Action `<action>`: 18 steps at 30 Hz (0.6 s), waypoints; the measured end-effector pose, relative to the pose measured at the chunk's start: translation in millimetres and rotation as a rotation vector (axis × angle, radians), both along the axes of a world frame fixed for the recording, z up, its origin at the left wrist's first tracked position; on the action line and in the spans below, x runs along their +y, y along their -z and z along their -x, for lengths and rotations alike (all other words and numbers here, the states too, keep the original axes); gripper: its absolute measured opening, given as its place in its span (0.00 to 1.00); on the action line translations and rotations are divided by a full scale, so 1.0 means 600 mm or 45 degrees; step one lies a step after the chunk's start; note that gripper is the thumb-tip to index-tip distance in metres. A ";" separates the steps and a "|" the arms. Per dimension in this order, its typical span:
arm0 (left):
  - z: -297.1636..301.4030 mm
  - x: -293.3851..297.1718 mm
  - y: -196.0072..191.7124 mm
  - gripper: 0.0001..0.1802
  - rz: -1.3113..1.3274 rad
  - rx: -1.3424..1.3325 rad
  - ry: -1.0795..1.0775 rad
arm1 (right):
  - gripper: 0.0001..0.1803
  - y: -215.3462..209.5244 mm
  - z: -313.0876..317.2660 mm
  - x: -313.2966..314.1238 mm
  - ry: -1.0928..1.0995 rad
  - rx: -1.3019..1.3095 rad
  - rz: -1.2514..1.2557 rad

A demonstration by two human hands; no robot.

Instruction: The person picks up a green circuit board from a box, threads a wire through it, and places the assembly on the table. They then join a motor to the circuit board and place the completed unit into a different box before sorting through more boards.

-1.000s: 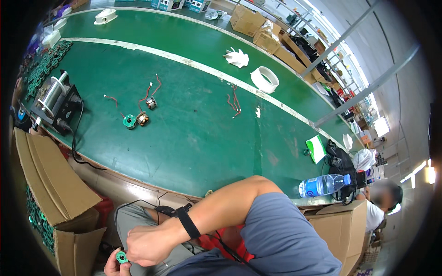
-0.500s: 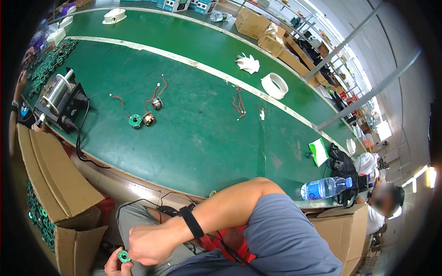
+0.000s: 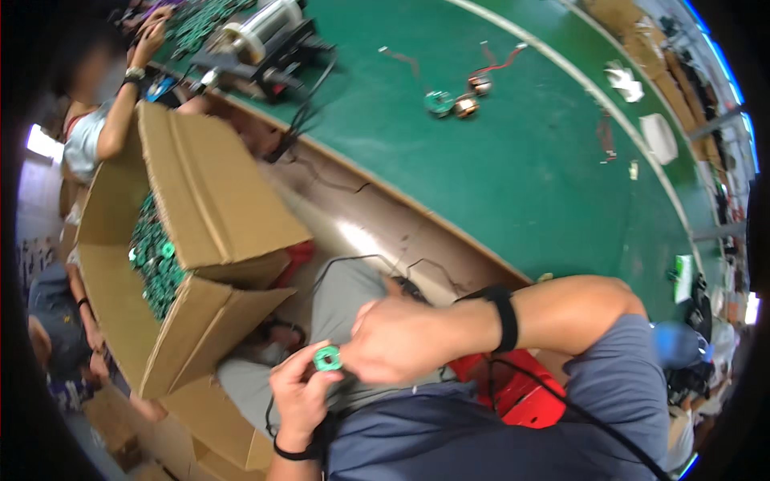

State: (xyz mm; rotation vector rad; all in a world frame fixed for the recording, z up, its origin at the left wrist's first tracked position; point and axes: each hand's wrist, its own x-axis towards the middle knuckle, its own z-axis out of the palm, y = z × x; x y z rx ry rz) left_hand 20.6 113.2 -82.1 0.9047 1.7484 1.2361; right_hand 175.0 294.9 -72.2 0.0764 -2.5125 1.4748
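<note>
Over my lap, my left hand [image 3: 298, 397] pinches a small green ring-shaped part [image 3: 320, 353] between thumb and fingers. It resembles the green wound motor parts elsewhere here. My right hand [image 3: 393, 341] is closed beside the ring, its back toward the view; its fingertips are hidden and slightly blurred, so what they hold cannot be made out. To the left, an open cardboard box [image 3: 208, 192] contains a heap of green parts [image 3: 152, 276]. On the green table [image 3: 529, 176] lie a green-faced coil [image 3: 439, 102] and two copper-wound coils [image 3: 466, 106] with red leads.
A black device with a wire spool [image 3: 261, 36] stands at the table's far left, its cable hanging over the edge. Loose red wires [image 3: 605, 136] and a white ring [image 3: 658, 139] lie farther right. A co-worker's arm [image 3: 120, 116] reaches in at upper left; another person stands lower left.
The view has swung left and down, bringing more of the box and other people into sight. My left hand still holds the green ring, with my right hand close beside it.
</note>
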 end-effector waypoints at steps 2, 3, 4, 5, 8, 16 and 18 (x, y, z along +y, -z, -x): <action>-0.007 -0.008 -0.001 0.21 0.007 -0.096 -0.037 | 0.09 -0.001 0.009 0.034 0.039 -0.044 -0.166; -0.005 -0.009 -0.003 0.21 0.018 -0.070 -0.028 | 0.09 0.006 0.009 0.023 0.018 -0.030 -0.130; -0.002 -0.006 -0.007 0.21 0.024 -0.061 -0.032 | 0.09 0.005 0.005 0.008 -0.059 -0.053 -0.176; -0.001 -0.002 -0.010 0.21 -0.027 -0.074 -0.012 | 0.10 0.004 0.003 -0.002 -0.135 -0.079 -0.223; 0.002 -0.004 -0.016 0.21 -0.085 -0.070 0.018 | 0.10 0.002 0.012 0.002 -0.019 0.016 -0.152; 0.012 -0.005 -0.006 0.22 -0.009 0.040 0.054 | 0.09 -0.011 0.018 0.033 0.031 -0.090 -0.240; 0.013 -0.006 -0.006 0.22 0.038 0.059 0.037 | 0.10 -0.008 0.015 0.022 0.017 -0.143 -0.234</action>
